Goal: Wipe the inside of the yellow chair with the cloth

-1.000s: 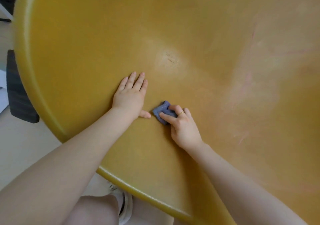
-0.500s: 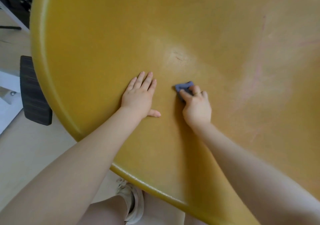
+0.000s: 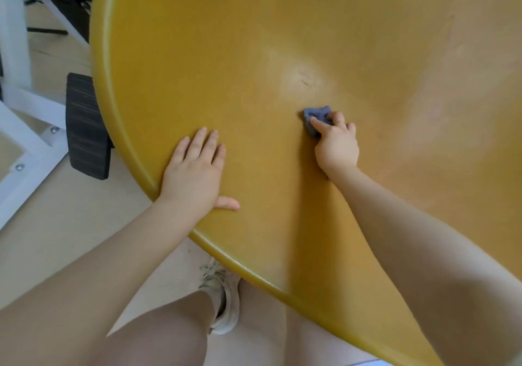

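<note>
The yellow chair (image 3: 226,55) is a wide, bowl-shaped shell that fills most of the view. A pale worn patch with dark scratches (image 3: 306,79) marks its middle. My right hand (image 3: 336,145) grips a small blue-grey cloth (image 3: 316,117) and holds it against the inner surface just below that patch. My left hand (image 3: 195,173) rests flat on the shell near its left rim, fingers straight and thumb stretched out to the right.
The chair's rounded rim (image 3: 226,255) runs along the lower left. Beside it on the pale floor stand a dark striped block (image 3: 86,125) and a white frame (image 3: 25,139). My leg and a pale shoe (image 3: 223,300) are below the rim.
My right hand has slid the cloth up and to the right across the shell, towards the worn patch. The left hand has stayed flat, and the view has shifted.
</note>
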`<act>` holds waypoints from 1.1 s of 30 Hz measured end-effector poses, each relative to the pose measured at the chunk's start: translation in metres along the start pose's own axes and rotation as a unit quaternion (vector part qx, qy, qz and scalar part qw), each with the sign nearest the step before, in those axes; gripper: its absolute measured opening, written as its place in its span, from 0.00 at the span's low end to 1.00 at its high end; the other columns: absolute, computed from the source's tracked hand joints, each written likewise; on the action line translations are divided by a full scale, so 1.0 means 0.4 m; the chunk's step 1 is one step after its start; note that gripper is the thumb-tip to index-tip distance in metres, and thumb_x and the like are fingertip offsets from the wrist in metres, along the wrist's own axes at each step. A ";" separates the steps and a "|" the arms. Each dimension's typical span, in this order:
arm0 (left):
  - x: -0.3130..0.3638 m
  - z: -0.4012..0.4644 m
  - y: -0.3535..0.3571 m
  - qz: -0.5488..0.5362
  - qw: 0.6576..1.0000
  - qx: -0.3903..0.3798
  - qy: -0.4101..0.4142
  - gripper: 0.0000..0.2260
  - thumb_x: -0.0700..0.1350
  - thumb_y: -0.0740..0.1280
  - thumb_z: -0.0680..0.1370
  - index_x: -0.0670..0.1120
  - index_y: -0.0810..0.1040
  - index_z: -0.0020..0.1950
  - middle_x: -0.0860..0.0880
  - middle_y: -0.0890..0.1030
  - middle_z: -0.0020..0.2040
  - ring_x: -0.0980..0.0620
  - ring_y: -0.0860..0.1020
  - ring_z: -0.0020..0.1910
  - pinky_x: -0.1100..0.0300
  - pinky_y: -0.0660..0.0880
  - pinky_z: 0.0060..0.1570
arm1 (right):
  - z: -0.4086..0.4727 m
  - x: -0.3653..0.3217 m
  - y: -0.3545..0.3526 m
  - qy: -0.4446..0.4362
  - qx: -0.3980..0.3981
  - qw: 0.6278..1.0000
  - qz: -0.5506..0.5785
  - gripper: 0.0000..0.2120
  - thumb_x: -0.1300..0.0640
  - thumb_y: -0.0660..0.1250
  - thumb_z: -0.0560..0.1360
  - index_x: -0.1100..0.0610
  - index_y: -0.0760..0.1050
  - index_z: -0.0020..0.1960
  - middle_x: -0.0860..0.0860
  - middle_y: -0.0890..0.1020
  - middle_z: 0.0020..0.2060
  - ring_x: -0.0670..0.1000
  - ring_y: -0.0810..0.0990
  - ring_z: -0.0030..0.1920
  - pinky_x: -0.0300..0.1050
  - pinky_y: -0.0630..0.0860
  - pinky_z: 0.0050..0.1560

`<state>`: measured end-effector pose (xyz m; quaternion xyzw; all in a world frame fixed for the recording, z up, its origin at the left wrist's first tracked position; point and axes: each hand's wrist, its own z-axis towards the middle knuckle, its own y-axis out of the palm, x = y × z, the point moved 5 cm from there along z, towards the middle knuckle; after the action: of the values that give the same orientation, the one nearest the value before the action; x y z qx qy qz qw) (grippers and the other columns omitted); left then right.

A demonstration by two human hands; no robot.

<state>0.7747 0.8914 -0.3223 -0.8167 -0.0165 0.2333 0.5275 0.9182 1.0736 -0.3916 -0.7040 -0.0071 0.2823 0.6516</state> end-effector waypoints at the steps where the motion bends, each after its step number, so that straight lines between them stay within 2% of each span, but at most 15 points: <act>1: 0.000 0.003 0.001 -0.006 1.000 0.000 -0.003 0.49 0.72 0.59 0.67 0.45 0.46 0.77 0.46 0.42 0.78 0.47 0.42 0.76 0.51 0.42 0.73 | -0.012 -0.024 0.004 0.021 -0.003 1.000 0.009 0.25 0.65 0.54 0.75 0.46 0.66 0.69 0.54 0.64 0.67 0.59 0.64 0.57 0.49 0.70 0.48; 2: 0.002 0.006 0.002 -0.011 1.000 -0.003 -0.005 0.49 0.72 0.60 0.67 0.45 0.46 0.77 0.46 0.42 0.78 0.47 0.42 0.76 0.52 0.42 0.73 | -0.035 -0.059 0.019 0.021 -0.011 0.999 0.023 0.26 0.65 0.54 0.74 0.47 0.65 0.69 0.55 0.63 0.67 0.59 0.65 0.56 0.49 0.70 0.49; 4: 0.006 0.009 0.004 -0.018 1.000 -0.008 -0.008 0.49 0.71 0.60 0.68 0.45 0.45 0.77 0.46 0.41 0.77 0.47 0.42 0.76 0.53 0.42 0.73 | -0.109 -0.154 0.052 -0.056 -0.014 0.997 0.052 0.25 0.63 0.53 0.73 0.49 0.67 0.69 0.57 0.67 0.65 0.60 0.68 0.53 0.49 0.70 0.48; 6: 0.007 0.003 0.005 -0.022 1.000 -0.003 -0.008 0.48 0.70 0.61 0.69 0.45 0.45 0.77 0.46 0.41 0.78 0.47 0.42 0.76 0.54 0.41 0.73 | -0.210 -0.240 0.063 -0.147 -0.012 0.985 0.087 0.24 0.57 0.53 0.69 0.52 0.75 0.62 0.61 0.76 0.58 0.62 0.74 0.45 0.48 0.73 0.40; 8: 0.004 -0.006 0.006 -0.034 0.999 0.004 -0.004 0.47 0.69 0.61 0.69 0.45 0.46 0.77 0.46 0.41 0.78 0.47 0.42 0.76 0.54 0.41 0.73 | -0.284 -0.271 0.066 -0.201 -0.040 0.972 0.113 0.25 0.54 0.52 0.66 0.53 0.79 0.57 0.60 0.80 0.50 0.61 0.76 0.37 0.46 0.73 0.33; 10: 0.001 -0.010 0.005 -0.051 0.999 0.002 -0.008 0.47 0.69 0.62 0.69 0.44 0.46 0.77 0.46 0.42 0.78 0.47 0.42 0.76 0.54 0.41 0.73 | -0.305 -0.261 0.063 -0.254 -0.068 0.957 0.119 0.24 0.56 0.52 0.67 0.53 0.79 0.57 0.61 0.79 0.51 0.61 0.76 0.37 0.47 0.74 0.34; 12: 0.009 -0.009 0.005 -0.064 0.998 -0.012 -0.022 0.47 0.68 0.63 0.70 0.45 0.45 0.77 0.47 0.41 0.78 0.46 0.41 0.76 0.53 0.41 0.73 | -0.280 -0.227 0.051 -0.287 -0.096 0.947 0.104 0.22 0.58 0.52 0.71 0.52 0.76 0.61 0.60 0.76 0.56 0.61 0.74 0.42 0.50 0.75 0.40; 14: 0.022 -0.008 0.009 -0.073 0.995 -0.032 -0.053 0.45 0.66 0.64 0.71 0.47 0.45 0.77 0.47 0.39 0.77 0.45 0.40 0.76 0.52 0.41 0.73 | -0.225 -0.167 0.046 -0.268 -0.099 0.957 0.052 0.22 0.61 0.54 0.75 0.49 0.71 0.66 0.57 0.70 0.64 0.60 0.72 0.51 0.51 0.73 0.47; 16: 0.032 -0.007 0.017 -0.082 0.993 -0.050 -0.074 0.43 0.64 0.63 0.73 0.49 0.45 0.77 0.47 0.38 0.77 0.44 0.39 0.76 0.52 0.41 0.73 | -0.168 -0.096 0.038 -0.210 -0.091 0.973 0.005 0.24 0.63 0.57 0.75 0.46 0.67 0.68 0.55 0.66 0.67 0.59 0.69 0.56 0.50 0.72 0.49; 20: 0.036 -0.011 0.026 -0.094 0.991 -0.054 -0.074 0.39 0.63 0.62 0.74 0.52 0.46 0.77 0.47 0.37 0.77 0.44 0.38 0.75 0.52 0.40 0.73 | -0.105 -0.011 0.010 -0.149 -0.031 0.985 -0.082 0.25 0.64 0.56 0.75 0.49 0.66 0.69 0.57 0.66 0.66 0.60 0.67 0.56 0.50 0.65 0.51; 22: 0.036 -0.009 0.026 -0.089 0.992 -0.054 -0.076 0.39 0.64 0.62 0.74 0.53 0.46 0.77 0.47 0.37 0.77 0.44 0.37 0.75 0.51 0.39 0.73 | -0.106 -0.011 0.014 -0.106 -0.021 0.992 -0.066 0.24 0.64 0.56 0.75 0.50 0.67 0.69 0.57 0.68 0.65 0.60 0.66 0.56 0.49 0.63 0.50; 25: 0.041 -0.006 0.024 -0.087 0.991 -0.062 -0.078 0.39 0.64 0.62 0.74 0.54 0.46 0.77 0.47 0.36 0.77 0.43 0.37 0.75 0.51 0.39 0.73 | -0.174 -0.052 0.030 -0.102 -0.005 0.995 0.003 0.17 0.56 0.58 0.76 0.54 0.74 0.63 0.59 0.74 0.59 0.62 0.71 0.50 0.49 0.66 0.46; 28: 0.043 -0.002 0.020 -0.084 0.991 -0.062 -0.078 0.39 0.65 0.62 0.73 0.55 0.47 0.77 0.47 0.36 0.77 0.43 0.36 0.75 0.50 0.39 0.73 | -0.283 -0.080 0.032 -0.135 0.008 0.989 0.064 0.22 0.42 0.57 0.73 0.55 0.80 0.54 0.59 0.79 0.49 0.62 0.74 0.41 0.50 0.72 0.42; 31: 0.048 0.004 0.021 -0.079 0.992 -0.064 -0.068 0.39 0.65 0.62 0.73 0.55 0.47 0.77 0.47 0.36 0.77 0.42 0.36 0.75 0.49 0.39 0.73 | -0.335 -0.084 0.025 -0.172 0.029 0.983 0.063 0.17 0.46 0.57 0.73 0.52 0.82 0.49 0.57 0.80 0.44 0.59 0.74 0.34 0.46 0.72 0.33; 33: 0.049 0.008 0.024 -0.076 0.993 -0.067 -0.062 0.39 0.65 0.62 0.73 0.55 0.46 0.77 0.47 0.35 0.76 0.42 0.36 0.75 0.49 0.39 0.73 | -0.314 -0.072 0.031 -0.217 0.041 0.975 0.013 0.10 0.54 0.63 0.70 0.52 0.82 0.47 0.57 0.80 0.41 0.58 0.73 0.31 0.43 0.69 0.29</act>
<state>0.7886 0.8954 -0.3388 -0.8304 -0.1263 0.2411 0.4861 0.9406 0.9460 -0.3931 -0.5988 -0.1275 0.4366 0.6592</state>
